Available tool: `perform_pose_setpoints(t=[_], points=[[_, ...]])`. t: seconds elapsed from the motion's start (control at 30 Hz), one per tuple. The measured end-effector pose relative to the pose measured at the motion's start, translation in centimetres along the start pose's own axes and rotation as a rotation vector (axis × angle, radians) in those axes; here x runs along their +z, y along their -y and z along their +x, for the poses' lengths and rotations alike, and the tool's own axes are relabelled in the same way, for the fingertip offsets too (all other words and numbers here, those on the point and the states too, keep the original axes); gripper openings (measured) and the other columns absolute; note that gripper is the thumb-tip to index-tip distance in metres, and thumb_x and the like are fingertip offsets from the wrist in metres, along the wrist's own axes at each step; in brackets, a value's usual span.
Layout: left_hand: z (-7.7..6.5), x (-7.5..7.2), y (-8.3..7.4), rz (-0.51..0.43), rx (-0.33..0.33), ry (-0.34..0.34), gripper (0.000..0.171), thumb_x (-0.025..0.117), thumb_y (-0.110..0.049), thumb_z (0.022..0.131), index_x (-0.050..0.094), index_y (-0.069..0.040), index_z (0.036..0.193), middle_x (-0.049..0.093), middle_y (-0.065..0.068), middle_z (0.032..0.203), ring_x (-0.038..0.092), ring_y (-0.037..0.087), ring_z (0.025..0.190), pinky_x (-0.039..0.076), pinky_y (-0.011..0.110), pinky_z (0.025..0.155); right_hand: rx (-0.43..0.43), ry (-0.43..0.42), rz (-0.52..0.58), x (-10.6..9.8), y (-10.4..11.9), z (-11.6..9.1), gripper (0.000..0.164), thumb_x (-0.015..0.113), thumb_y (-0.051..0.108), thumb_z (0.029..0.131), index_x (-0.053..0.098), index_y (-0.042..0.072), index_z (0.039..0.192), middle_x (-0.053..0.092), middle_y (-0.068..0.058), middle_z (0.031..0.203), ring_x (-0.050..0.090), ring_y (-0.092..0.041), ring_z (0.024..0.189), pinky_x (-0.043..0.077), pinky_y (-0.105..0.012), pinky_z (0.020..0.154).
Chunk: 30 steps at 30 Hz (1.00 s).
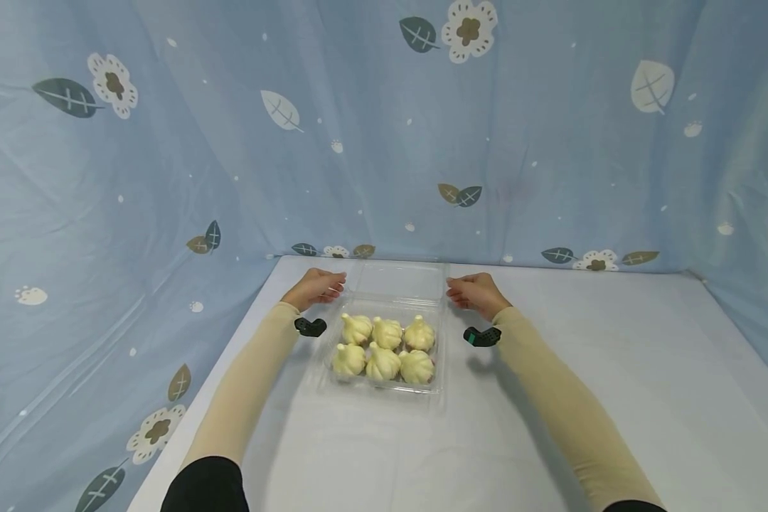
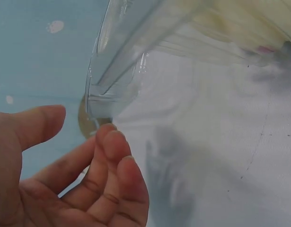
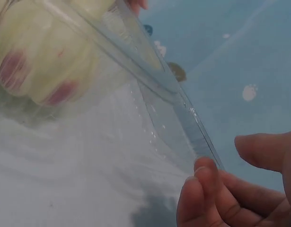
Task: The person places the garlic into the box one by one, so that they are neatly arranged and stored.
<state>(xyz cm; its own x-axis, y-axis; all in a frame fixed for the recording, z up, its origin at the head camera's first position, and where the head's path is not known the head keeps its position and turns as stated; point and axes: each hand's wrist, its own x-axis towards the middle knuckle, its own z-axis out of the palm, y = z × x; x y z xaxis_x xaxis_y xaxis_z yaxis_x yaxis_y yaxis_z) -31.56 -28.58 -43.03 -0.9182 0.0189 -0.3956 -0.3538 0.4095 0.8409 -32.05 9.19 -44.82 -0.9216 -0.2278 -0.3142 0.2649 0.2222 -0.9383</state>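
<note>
A clear plastic clamshell box [image 1: 440, 359] lies on the table with its lid [image 1: 397, 281] swung open toward the back. Inside, several pale garlic bulbs [image 1: 382, 363] sit in two rows. My left hand [image 1: 316, 287] is beside the lid's left edge; in the left wrist view its thumb stands apart from the bent fingers, whose fingertips [image 2: 118, 144] are just below the lid's corner. At the opposite edge is my right hand [image 1: 476, 293]. Its fingertips [image 3: 206, 165] meet the lid's rim in the right wrist view, while the thumb is held away.
A white cloth [image 1: 589, 398] covers the table. Blue fabric [image 1: 384, 142] printed with leaves and flowers hangs behind it and along the left side. Small black devices [image 1: 482, 336] are worn at both wrists.
</note>
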Motion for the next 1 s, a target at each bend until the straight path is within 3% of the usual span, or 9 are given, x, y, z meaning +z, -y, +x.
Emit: perform_pose_setpoints(t=[0.2,0.47,0.73,1.0], points=[[0.32,0.07,0.18,-0.012,0.001,0.025,0.047,0.062,-0.031,0.105,0.063,0.001,0.138,0.068,0.004,0.106,0.065,0.007,0.081,0.056,0.021,0.076,-0.009,0.018,0.050,0.10,-0.15,0.06,0.050,0.062,0.021,0.105,0.054,-0.013,0.140,0.071,-0.006,0.099,0.066,-0.008,0.082,0.058,-0.023,0.078],[0.38,0.16,0.07,0.008,0.030,0.013,0.045,0.063,-0.027,0.105,0.061,-0.001,0.141,0.068,0.014,0.123,0.065,0.009,0.086,0.056,0.025,0.081,-0.055,0.001,0.088,0.42,-0.24,0.06,0.041,0.065,0.011,0.102,0.059,-0.016,0.133,0.070,0.001,0.085,0.065,-0.006,0.073,0.057,-0.021,0.071],[-0.28,0.06,-0.37,0.047,0.098,0.008,0.042,0.062,-0.027,0.105,0.063,-0.001,0.138,0.070,0.010,0.118,0.066,0.013,0.092,0.056,0.025,0.082,-0.085,-0.018,0.079,0.28,-0.20,0.20,0.036,0.065,0.011,0.102,0.062,-0.013,0.129,0.070,0.001,0.087,0.068,-0.011,0.081,0.058,-0.022,0.074],[0.06,0.08,-0.26,0.065,0.113,0.003,0.041,0.060,-0.027,0.106,0.062,-0.003,0.139,0.064,0.020,0.134,0.064,0.019,0.102,0.055,0.037,0.099,-0.087,-0.029,0.054,0.18,0.03,0.20,0.035,0.064,0.011,0.102,0.063,-0.010,0.129,0.069,0.001,0.092,0.069,-0.017,0.090,0.059,-0.021,0.074]])
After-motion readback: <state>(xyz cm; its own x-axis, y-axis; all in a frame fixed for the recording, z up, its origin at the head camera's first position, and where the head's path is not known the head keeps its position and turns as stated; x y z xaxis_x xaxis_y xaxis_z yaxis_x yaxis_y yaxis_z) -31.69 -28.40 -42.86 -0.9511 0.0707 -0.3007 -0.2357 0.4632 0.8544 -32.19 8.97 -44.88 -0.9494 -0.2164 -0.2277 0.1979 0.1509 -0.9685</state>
